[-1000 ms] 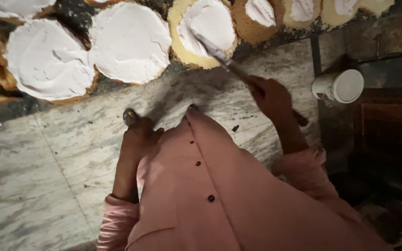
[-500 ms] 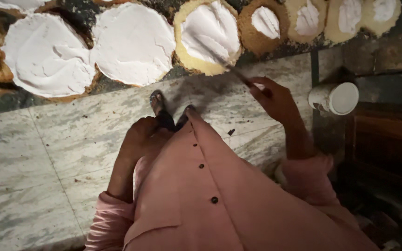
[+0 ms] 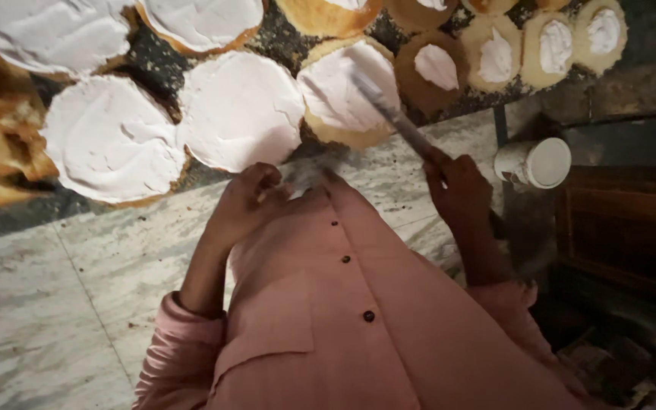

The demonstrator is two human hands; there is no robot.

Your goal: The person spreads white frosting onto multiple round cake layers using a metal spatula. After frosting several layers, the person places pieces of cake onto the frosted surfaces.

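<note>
Cream spreading on a round cake layer, spatula in contact.

Compared with half a second ago, the spatula blade (image 3: 380, 102) reaches further across the partly coated cake layer (image 3: 343, 91) and now lies over its right half instead of its near edge; judged from this, the spreading stroke on this layer is under way, with bare sponge still showing at the rim. The right hand (image 3: 458, 186), just below and right of that layer, is clenched around the spatula handle, forearm angled up from the pink sleeve. The left hand (image 3: 246, 203), below and left of the layer, rests curled at the marble worktop (image 3: 115, 258) edge; whether it holds anything cannot be told. Two fully coated layers (image 3: 241, 110) lie left of it; a white cup (image 3: 534, 162) lies on its side to the right.
</note>
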